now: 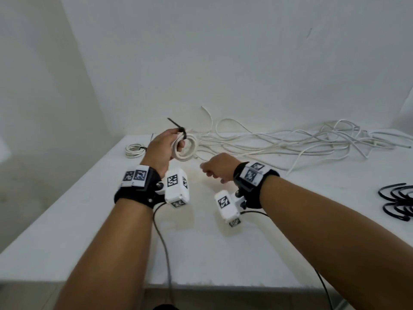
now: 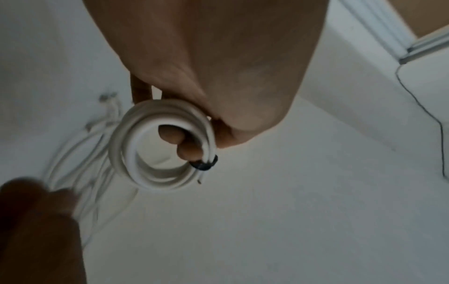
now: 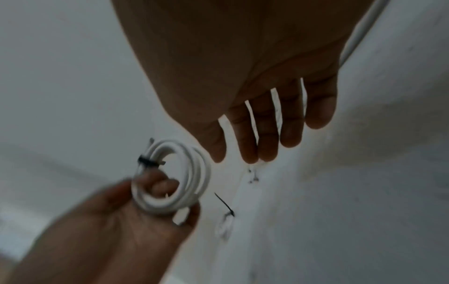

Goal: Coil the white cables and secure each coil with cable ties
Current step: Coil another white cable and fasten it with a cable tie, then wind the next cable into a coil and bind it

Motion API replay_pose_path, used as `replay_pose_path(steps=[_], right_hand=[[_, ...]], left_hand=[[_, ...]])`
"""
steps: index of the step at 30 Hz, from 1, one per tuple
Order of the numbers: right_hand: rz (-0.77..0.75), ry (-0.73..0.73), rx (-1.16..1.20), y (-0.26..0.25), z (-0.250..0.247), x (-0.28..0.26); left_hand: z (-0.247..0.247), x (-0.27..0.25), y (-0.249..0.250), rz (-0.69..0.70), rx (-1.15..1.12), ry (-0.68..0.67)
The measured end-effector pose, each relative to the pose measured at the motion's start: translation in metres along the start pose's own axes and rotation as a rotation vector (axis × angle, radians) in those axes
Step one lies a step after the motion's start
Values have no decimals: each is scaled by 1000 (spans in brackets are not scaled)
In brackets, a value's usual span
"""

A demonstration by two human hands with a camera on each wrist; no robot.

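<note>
Now a white coil (image 1: pixel 186 147) is held above the bench (image 1: pixel 201 242) by the left hand (image 1: pixel 159 151), near the far left corner. The fingers (image 2: pixel 170 135) are curled through the middle of the coil, and the thumb is pressed on its outer side. A black cable tie (image 1: pixel 178 129) is closed around the coil, and its loose tail is pointed up and to the left. The right hand (image 1: pixel 218 167) is kept just beside the coil, apart from it; in the right wrist view its fingers (image 3: pixel 267 134) are seen straight and a little spread, and nothing is held by them. A second tied coil (image 1: pixel 134 149) is laid at the far left corner. The loose white cables (image 1: pixel 290 142) are spread along the far edge. Some black cable ties (image 1: pixel 396 202) are laid at the right edge.
</note>
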State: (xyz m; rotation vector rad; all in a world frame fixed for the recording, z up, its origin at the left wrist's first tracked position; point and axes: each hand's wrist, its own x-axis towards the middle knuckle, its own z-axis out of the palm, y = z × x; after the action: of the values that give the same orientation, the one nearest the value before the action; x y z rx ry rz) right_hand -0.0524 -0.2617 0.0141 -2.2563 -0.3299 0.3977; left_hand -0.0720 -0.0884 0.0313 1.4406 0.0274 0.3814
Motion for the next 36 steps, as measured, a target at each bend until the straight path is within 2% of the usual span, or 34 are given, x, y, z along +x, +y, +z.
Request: replay_pose_path(steps=[2, 5, 8, 11, 15, 20, 31, 36], right_hand=[[-36, -22, -329, -13, 20, 4], [55, -19, -542, -22, 44, 18], [127, -66, -528, -28, 49, 23], [147, -90, -535, -28, 49, 27], [212, -76, -582, -13, 61, 48], [193, -67, -513, -5, 62, 63], [201, -102, -540, -2, 61, 75], [200, -120, -545, -3, 61, 72]], left_hand=[[-29, 8, -4, 22, 186, 18], [-79, 29, -19, -7, 537, -37], [-116, 42, -23, -54, 863, -46], [-139, 58, -24, -100, 968, 4], [-151, 91, -19, -74, 1149, 89], [-151, 133, -21, -30, 1243, 180], [-133, 165, -47, 67, 1415, 17], [-136, 167, -36, 23, 1450, -41]])
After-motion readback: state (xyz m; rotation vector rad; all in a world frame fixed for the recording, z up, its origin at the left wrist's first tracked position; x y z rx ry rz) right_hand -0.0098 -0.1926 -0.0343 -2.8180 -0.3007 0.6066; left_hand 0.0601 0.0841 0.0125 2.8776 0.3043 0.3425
